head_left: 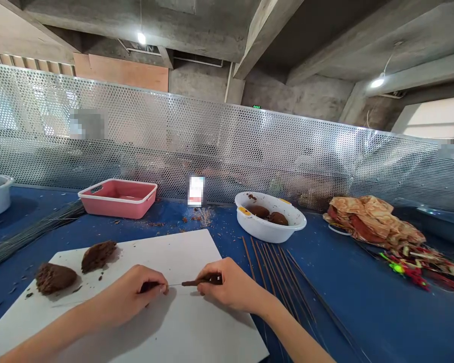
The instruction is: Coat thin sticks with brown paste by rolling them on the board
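Note:
Above a white board [174, 252], my left hand [136, 292] is closed in a pinch on one end of a thin wire [175, 285]. Something dark shows inside its curled fingers, but I cannot make out what. My right hand [229, 285] is closed around brown clay [189, 283] that coats the same wire, its tip pointing toward my left hand. Two rough brown clay lumps, a rounded one [56, 278] and a broken one [98, 255], lie on the board's left part. Right of the board, several thin brown-coated sticks [274, 272] lie side by side.
A white basin [268, 234] holding brown lumps stands behind the sticks. Behind the board are a pink tray [117, 204] and a lit phone [195, 191]. Bare wires [34, 232] lie left; crumpled cloth [378, 222] and coloured scraps [412, 264] right. A perforated metal screen [212, 136] borders the table.

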The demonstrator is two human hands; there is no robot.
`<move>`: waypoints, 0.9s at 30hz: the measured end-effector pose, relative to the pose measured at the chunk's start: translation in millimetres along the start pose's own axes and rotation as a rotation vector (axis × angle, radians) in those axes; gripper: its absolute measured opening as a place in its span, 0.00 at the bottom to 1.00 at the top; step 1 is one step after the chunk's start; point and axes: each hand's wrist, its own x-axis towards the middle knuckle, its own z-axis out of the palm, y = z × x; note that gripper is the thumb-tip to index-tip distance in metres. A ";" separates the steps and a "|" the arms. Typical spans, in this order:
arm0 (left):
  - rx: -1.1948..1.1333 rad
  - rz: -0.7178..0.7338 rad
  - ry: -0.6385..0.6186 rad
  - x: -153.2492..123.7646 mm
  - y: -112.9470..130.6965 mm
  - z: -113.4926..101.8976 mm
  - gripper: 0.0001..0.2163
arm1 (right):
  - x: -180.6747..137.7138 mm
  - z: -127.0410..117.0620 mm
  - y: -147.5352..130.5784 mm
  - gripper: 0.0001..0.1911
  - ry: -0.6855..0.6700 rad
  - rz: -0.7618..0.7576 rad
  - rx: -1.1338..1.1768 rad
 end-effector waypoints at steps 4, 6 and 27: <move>0.013 0.003 0.002 2.3 -2.8 0.6 0.20 | 1.1 3.7 0.6 0.10 0.011 -0.006 0.011; 0.008 0.006 0.003 2.6 -3.6 1.1 0.20 | 1.5 5.6 -0.3 0.11 0.024 -0.013 0.018; -0.069 -0.042 -0.039 3.6 -5.6 -6.4 0.21 | 2.8 -13.5 11.1 0.24 -0.085 0.072 0.106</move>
